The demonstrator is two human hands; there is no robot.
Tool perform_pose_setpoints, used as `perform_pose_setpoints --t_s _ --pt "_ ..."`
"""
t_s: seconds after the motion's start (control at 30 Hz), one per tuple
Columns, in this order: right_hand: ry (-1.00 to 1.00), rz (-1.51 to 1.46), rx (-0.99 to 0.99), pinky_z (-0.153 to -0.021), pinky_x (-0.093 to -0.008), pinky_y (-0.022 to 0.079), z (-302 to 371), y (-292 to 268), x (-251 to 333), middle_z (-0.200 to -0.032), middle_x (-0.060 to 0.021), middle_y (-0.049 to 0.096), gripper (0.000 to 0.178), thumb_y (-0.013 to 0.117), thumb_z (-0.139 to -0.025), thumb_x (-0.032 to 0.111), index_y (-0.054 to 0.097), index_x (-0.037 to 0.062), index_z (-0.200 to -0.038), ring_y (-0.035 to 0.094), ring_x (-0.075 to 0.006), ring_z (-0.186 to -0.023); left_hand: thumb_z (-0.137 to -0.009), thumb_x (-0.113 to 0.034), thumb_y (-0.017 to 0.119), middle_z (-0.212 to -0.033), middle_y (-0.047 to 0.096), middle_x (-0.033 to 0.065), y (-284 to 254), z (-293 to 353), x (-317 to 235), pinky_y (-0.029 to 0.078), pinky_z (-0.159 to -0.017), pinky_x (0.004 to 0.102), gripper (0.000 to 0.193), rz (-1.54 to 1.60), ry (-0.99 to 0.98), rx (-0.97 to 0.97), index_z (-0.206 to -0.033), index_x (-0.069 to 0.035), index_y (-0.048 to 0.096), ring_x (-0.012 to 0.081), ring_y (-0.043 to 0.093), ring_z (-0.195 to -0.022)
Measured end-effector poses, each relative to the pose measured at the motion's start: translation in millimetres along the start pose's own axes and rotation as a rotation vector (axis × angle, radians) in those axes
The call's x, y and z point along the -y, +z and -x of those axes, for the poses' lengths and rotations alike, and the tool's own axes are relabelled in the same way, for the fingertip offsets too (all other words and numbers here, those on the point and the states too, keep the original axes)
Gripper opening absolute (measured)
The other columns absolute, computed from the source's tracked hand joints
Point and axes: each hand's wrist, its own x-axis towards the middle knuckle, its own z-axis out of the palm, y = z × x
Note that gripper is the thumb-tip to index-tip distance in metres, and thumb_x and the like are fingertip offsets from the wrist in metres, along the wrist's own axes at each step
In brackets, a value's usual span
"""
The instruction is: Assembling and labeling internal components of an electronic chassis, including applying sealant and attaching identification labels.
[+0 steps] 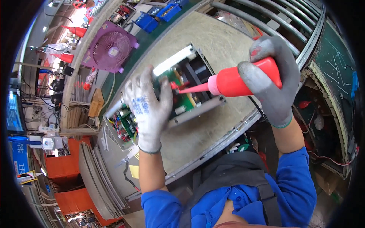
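My right hand (279, 87), in a grey glove, is wrapped round a red squeeze bottle (237, 81) with a pink collar. The bottle lies nearly level, its long thin nozzle pointing left. That nozzle's tip is over the green circuit board (186, 102) inside an open metal electronics housing (197, 114). In a whitish glove with blue print, my left hand (146, 104) lies over the housing's left part, fingers apart, thumb close to the nozzle tip. It covers part of the boards and wires. Whether the tip touches anything cannot be made out.
The housing sits on a worn worktable (224, 45). Metal rollers (281, 22) run at the far right. A purple fan (112, 47) and blue parts bins (146, 22) stand beyond the table's far left edge. Orange boxes (62, 165) are at the left.
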Motion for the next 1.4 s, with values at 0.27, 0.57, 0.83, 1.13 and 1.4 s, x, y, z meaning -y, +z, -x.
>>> perform_pose_setpoints --t_s 0.27,0.57,0.83,1.13,1.4 --pt "-0.442 0.128 -0.028 -0.057 -0.0306 0.046 21 36 -2 -0.078 -0.0104 0.055 0.037 0.084 -0.069 -0.002 0.056 0.0027 -0.092 0.056 -0.0207 -0.067 -0.087 -0.026 0.066 -0.111 0.063 0.0162 10 -5 5 0.037 -0.098 0.0493 0.042 0.021 -0.011 0.003 -0.123 -0.005 0.060 0.0363 0.056 -0.109" --pt "-0.256 0.130 0.026 -0.060 -0.0358 0.048 19 39 18 -0.075 -0.0097 0.059 0.026 0.082 -0.075 0.014 0.059 0.0051 -0.083 0.060 -0.0257 -0.065 -0.086 -0.028 0.066 -0.110 0.063 0.0175 7 -6 8 0.038 -0.097 0.0495 0.044 0.019 -0.028 0.010 -0.123 -0.005 0.061 0.0369 0.057 -0.109" --pt "0.192 -0.084 -0.011 -0.066 -0.0312 0.049 -1 60 -10 -0.076 -0.0049 0.059 0.027 0.075 -0.084 0.027 0.059 0.0052 -0.083 0.060 -0.0148 -0.068 -0.092 -0.035 0.061 -0.116 0.064 0.0164 29 -15 45 0.041 -0.097 0.0477 0.045 -0.016 0.024 -0.039 -0.130 -0.010 0.060 0.0359 0.058 -0.109" --pt "0.613 -0.714 -0.411 -0.090 -0.0345 0.051 10 37 -41 -0.102 -0.0063 0.061 0.029 0.067 -0.094 0.026 0.060 0.0056 -0.114 0.062 -0.0173 -0.094 -0.097 -0.055 0.046 -0.145 0.053 0.0102 0 22 186 0.020 -0.116 0.0535 0.057 -0.064 -0.396 0.205 -0.137 -0.017 0.059 0.0302 0.040 -0.141" --pt "-0.096 0.021 -0.003 -0.084 -0.0342 0.047 12 94 43 -0.100 -0.0102 0.054 0.026 0.067 -0.083 0.011 0.056 0.0001 -0.105 0.055 -0.0206 -0.089 -0.102 -0.029 0.040 -0.140 0.056 0.0028 -34 15 145 0.022 -0.110 0.0711 0.036 -0.401 -0.044 0.357 -0.132 -0.032 0.060 0.0256 0.051 -0.130"
